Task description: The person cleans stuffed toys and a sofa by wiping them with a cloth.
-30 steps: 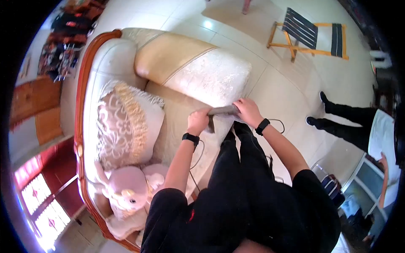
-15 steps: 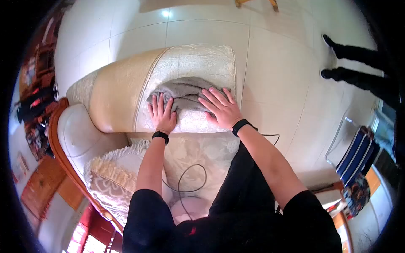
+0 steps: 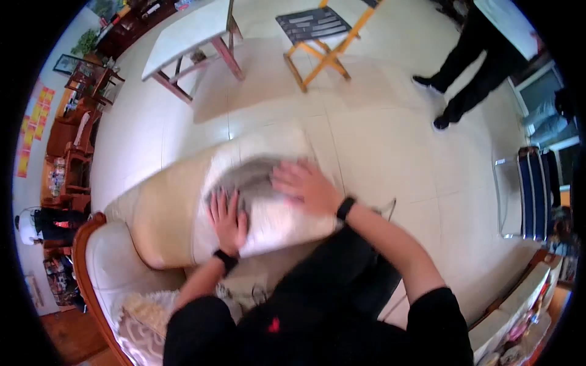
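A grey cloth (image 3: 246, 174) lies bunched on the cream end of a long padded seat (image 3: 168, 207), its outline blurred. Fingers spread, my left hand (image 3: 227, 224) rests at the cloth's near left edge. My right hand (image 3: 310, 188) is flat and open across its right side, smeared by motion, with its fingertips over the fabric. Neither hand is wrapped around anything. Both wrists carry black bands. What lies under my palms is hidden.
A sofa arm with wooden trim (image 3: 85, 244) and a fringed cushion (image 3: 143, 320) are at the left. Beyond stand a white-topped table (image 3: 192, 33) and a folding chair (image 3: 314, 27). A person in black trousers (image 3: 467, 67) stands at the right, near a blue-striped chair (image 3: 533, 192).
The view has tilted up, bringing the table and folding chair into sight. Both hands stay on the cloth; the right has shifted slightly left along it. The padded seat now appears angled.
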Motion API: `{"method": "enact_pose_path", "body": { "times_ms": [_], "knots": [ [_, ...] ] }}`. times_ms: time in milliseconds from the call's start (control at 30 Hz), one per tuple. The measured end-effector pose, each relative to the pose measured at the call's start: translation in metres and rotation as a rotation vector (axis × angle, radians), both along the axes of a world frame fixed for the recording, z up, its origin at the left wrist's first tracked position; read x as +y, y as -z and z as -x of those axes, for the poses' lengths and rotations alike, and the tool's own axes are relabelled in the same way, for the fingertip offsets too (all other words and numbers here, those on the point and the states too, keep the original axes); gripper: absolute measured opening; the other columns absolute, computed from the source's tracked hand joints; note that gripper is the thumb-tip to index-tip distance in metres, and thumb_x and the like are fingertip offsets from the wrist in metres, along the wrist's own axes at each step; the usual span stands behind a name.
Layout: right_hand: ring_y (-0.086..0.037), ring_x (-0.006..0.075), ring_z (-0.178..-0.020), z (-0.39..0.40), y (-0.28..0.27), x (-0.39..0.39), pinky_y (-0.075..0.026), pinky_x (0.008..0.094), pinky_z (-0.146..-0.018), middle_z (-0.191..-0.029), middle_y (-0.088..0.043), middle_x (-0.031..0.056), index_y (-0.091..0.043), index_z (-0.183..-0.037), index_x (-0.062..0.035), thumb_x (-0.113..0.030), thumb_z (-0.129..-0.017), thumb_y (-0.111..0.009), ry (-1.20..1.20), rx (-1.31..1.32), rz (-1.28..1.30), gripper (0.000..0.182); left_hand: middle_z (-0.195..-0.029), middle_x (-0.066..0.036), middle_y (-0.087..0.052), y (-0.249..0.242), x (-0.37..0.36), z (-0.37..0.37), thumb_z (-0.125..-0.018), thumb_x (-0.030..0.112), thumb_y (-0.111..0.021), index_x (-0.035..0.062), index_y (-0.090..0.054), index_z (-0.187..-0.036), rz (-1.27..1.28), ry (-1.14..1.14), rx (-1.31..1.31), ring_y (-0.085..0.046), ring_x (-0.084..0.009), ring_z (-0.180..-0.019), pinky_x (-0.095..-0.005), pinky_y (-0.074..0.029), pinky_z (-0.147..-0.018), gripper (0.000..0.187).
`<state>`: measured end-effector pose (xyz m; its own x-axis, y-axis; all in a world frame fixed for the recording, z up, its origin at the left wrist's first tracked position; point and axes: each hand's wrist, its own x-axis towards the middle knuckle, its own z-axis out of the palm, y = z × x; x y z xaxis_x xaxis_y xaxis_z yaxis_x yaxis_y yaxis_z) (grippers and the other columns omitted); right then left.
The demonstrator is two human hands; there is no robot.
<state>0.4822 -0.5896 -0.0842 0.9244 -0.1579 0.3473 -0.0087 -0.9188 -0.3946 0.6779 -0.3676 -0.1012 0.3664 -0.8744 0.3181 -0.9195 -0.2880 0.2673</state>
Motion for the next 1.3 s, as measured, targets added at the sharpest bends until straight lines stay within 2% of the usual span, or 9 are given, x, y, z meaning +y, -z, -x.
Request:
{"method": "enact_pose_path", "body": {
  "times_ms": [233, 500, 800, 867, 900, 967, 1033, 1200, 1300],
  "knots": [
    [-0.035, 0.0223, -0.135, 0.019, 0.008, 0.05, -0.025, 0.047, -0.111, -0.138, -0.049, 0.0006, -0.056, -0.127, -0.0204, -0.035, -0.09, -0.056, 0.289, -0.132, 0.057, 0.04, -0.143, -0.016, -0.04, -0.002, 0.006, 0.013, -0.089, 0.032, -0.055, 0.0144, -0.051, -0.133, 0.084, 0.077, -0.066, -0.028, -0.0387, -0.136, -0.0564, -0.015, -0.11, 0.048],
    [-0.044, 0.022, -0.125, 0.059, 0.016, 0.059, -0.043, 0.037, -0.094, -0.132, -0.053, 0.001, -0.06, -0.112, -0.0135, -0.011, -0.08, -0.059, 0.328, -0.083, 0.238, 0.032, -0.143, -0.008, -0.044, 0.001, 0.015, 0.049, -0.084, 0.012, -0.063, 0.0096, -0.066, -0.094, 0.313, 0.054, -0.116, -0.028, -0.0327, -0.139, -0.0549, -0.016, -0.112, 0.01],
    [-0.05, 0.0227, -0.11, 0.086, 0.011, 0.127, -0.046, 0.0363, -0.081, -0.119, -0.058, 0.0035, -0.058, -0.096, -0.0112, -0.012, -0.073, -0.062, 0.445, 0.005, 0.331, 0.023, -0.131, -0.008, -0.056, -0.022, 0.082, 0.048, -0.083, 0.007, -0.064, 0.0086, -0.062, -0.092, -0.087, 0.614, 0.028, -0.043, -0.0248, -0.131, -0.0546, -0.018, -0.113, 0.009],
    [-0.054, 0.0248, -0.103, 0.101, -0.004, 0.13, -0.048, 0.037, -0.074, -0.107, -0.061, 0.0052, -0.056, -0.095, -0.0121, -0.01, -0.074, -0.062, 0.41, -0.078, 0.269, 0.022, -0.117, -0.006, -0.065, -0.034, 0.078, 0.041, -0.082, 0.005, -0.064, 0.0083, -0.062, -0.092, -0.144, 0.654, 0.224, -0.05, -0.0245, -0.125, -0.0534, -0.02, -0.113, 0.01],
    [-0.056, 0.0266, -0.099, 0.111, -0.015, 0.131, -0.048, 0.0381, -0.071, -0.1, -0.062, 0.0059, -0.055, -0.096, -0.0124, -0.008, -0.074, -0.061, 0.444, 0.027, 0.043, 0.023, -0.101, -0.005, -0.069, -0.047, 0.075, 0.041, -0.082, 0.005, -0.064, 0.0074, -0.062, -0.094, -0.095, 0.662, 0.253, -0.061, -0.0254, -0.108, -0.0503, -0.028, -0.111, 0.013],
    [-0.061, 0.031, -0.081, 0.123, -0.017, 0.135, -0.047, 0.0413, -0.063, -0.082, -0.061, 0.007, -0.051, -0.099, -0.014, -0.005, -0.077, -0.056, 0.474, 0.002, -0.146, 0.025, -0.099, -0.007, -0.069, -0.073, 0.068, 0.04, -0.082, 0.005, -0.064, 0.0071, -0.063, -0.095, -0.091, 0.662, 0.224, -0.063, -0.0255, -0.1, -0.0495, -0.032, -0.108, 0.013],
    [-0.061, 0.0299, -0.08, 0.13, -0.031, 0.135, -0.048, 0.0398, -0.063, -0.082, -0.061, 0.0068, -0.052, -0.099, -0.0142, -0.003, -0.074, -0.056, 0.475, -0.02, -0.113, 0.028, -0.094, -0.01, -0.068, -0.098, 0.057, 0.037, -0.082, 0.003, -0.062, 0.0058, -0.063, -0.099, -0.014, 0.717, 0.093, -0.065, -0.0265, -0.082, -0.0425, -0.047, -0.094, 0.017],
    [-0.063, 0.027, -0.08, 0.133, -0.067, 0.114, -0.049, 0.038, -0.064, -0.087, -0.065, 0.0061, -0.054, -0.106, -0.0157, -0.006, -0.074, -0.059, 0.531, 0.001, -0.002, 0.034, -0.093, -0.013, -0.067, -0.139, 0.014, 0.02, -0.085, 0.004, -0.06, 0.004, -0.064, -0.107, -0.027, 0.689, 0.014, -0.064, -0.0272, -0.083, -0.0381, -0.049, -0.082, 0.022],
    [-0.065, 0.0233, -0.081, 0.128, -0.088, 0.086, -0.051, 0.0355, -0.065, -0.092, -0.067, 0.003, -0.062, -0.108, -0.0209, -0.013, -0.077, -0.062, 0.557, 0.022, 0.097, 0.032, -0.092, -0.01, -0.066, -0.176, -0.009, 0.012, -0.077, -0.002, -0.061, 0.0069, -0.064, -0.107, -0.042, 0.823, -0.2, -0.063, -0.0257, -0.081, -0.0376, -0.048, -0.079, 0.031]
  ]
}}
